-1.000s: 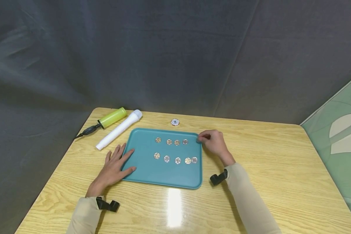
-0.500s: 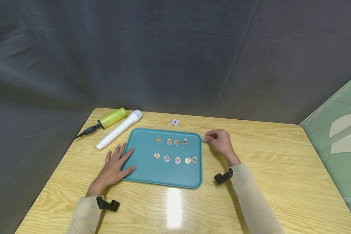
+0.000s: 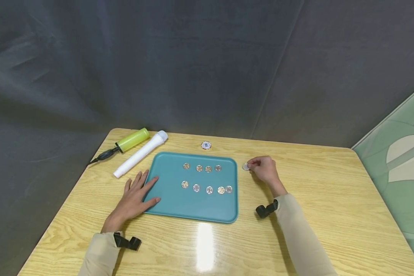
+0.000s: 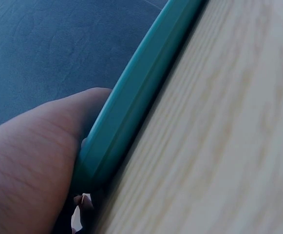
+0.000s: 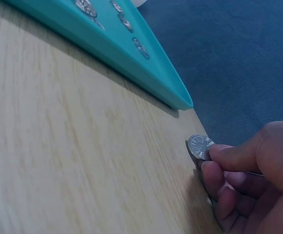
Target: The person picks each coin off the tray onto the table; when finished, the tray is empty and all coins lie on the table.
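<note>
My right hand (image 3: 265, 169) pinches a silver coin (image 5: 199, 146) between thumb and fingers, just right of the tray's far right corner. In the right wrist view the coin is tilted, its lower edge close over the wooden table. My left hand (image 3: 134, 197) rests with spread fingers over the left rim of the teal tray (image 3: 172, 203), the thumb on its inside. Two rows of coins lie flat in the tray: a far row with a gold-toned coin (image 3: 186, 166) at its left end, and a near row ending in a silver coin (image 3: 229, 189) at the right.
Behind the tray lies a white poker chip (image 3: 206, 145) with red marks. To the left are a white rod with a wider end (image 3: 141, 153) and a yellow-green hand pump (image 3: 133, 140) with a black nozzle. A dark curtain (image 3: 207, 69) hangs behind the table (image 3: 317, 207).
My right hand has moved right, from the tray's right rim to the table beside it. The coin in its fingers has come into sight. My left hand stays put.
</note>
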The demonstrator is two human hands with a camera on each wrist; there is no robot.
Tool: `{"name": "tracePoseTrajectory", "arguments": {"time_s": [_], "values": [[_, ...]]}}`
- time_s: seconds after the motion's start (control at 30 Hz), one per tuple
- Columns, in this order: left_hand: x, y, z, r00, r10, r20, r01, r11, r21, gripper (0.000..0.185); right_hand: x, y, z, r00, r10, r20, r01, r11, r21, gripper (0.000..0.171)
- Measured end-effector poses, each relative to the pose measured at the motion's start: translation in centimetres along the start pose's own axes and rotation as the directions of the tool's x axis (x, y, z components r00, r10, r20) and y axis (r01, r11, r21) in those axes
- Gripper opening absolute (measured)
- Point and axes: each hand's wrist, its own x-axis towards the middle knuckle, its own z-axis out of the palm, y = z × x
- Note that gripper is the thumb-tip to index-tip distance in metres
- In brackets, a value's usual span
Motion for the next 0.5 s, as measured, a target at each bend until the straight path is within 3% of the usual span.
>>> {"name": "tracePoseTrajectory", "arguments": {"time_s": [0.5], "values": [[-0.08, 0.08, -0.10, 1.000, 0.006, -0.003, -0.006, 1.000, -0.002, 0.075, 0.07, -0.69, 0.19, 1.000, -0.015, 0.025, 0.018, 0.993, -0.113, 0.020]]}}
